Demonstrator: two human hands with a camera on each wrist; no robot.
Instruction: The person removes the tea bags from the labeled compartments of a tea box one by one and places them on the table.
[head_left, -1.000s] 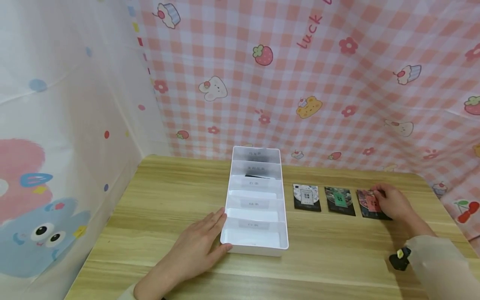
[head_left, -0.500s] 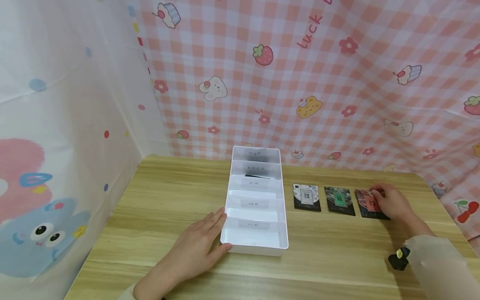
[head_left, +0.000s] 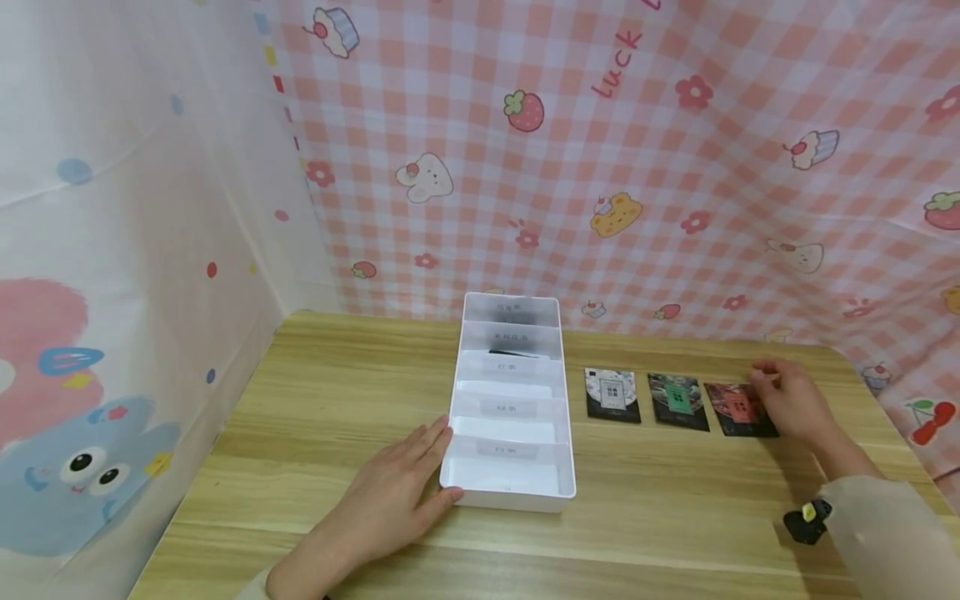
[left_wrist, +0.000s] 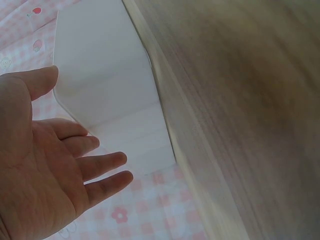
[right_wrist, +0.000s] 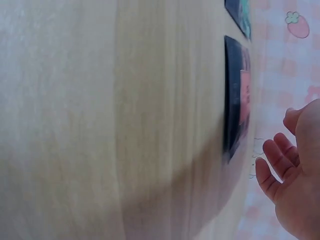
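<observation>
My left hand (head_left: 401, 479) lies with fairly straight fingers along the front left corner of a white divided box (head_left: 568, 433), thumb at its front edge. In the left wrist view the same hand (left_wrist: 65, 155) has its thumb and fingers at the white box wall (left_wrist: 115, 75). My right hand (head_left: 798, 404), fingers loosely bent and holding nothing, is at the right edge of a black tea packet with a red label (head_left: 738, 408), overlapping it slightly. In the right wrist view this hand (right_wrist: 295, 170) shows apart from the red-labelled packet (right_wrist: 235, 95).
Left of the red packet lie a green-labelled tea packet (head_left: 678, 402) and a white-labelled one (head_left: 612, 395), in a row beside the box. The box has several labelled compartments, with a dark packet edge (head_left: 513, 353) in one. A checked curtain (head_left: 637, 167) hangs behind the wooden table (head_left: 322, 383).
The red-labelled packet has shifted slightly left, and my right hand has let go of it and moved a little to the right. My left hand stays on the box.
</observation>
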